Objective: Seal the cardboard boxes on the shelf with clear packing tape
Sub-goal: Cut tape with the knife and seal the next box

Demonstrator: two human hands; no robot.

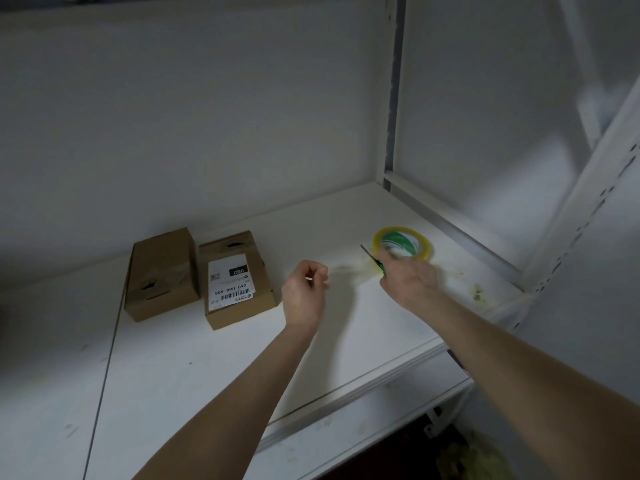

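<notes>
While the left hand (304, 289) pinches one end of a faint clear tape strip (349, 270) in curled fingers, the right hand (410, 277) grips green-handled scissors (372, 259) at the strip. The tape roll (403, 242) lies on the shelf (207, 375) at the right hand's 12 o'clock. A plain box (162, 271) and a labelled box (239, 282) sit at the left hand's 9 o'clock.

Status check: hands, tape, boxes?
Left hand pinches tape strip; right hand holds scissors by the roll. Plain box, labelled box sit left, untouched. Nothing between hands and boxes.

The left hand (304, 292) and right hand (412, 278) are bare, as are the left forearm (242, 386) and right forearm (519, 358)
</notes>
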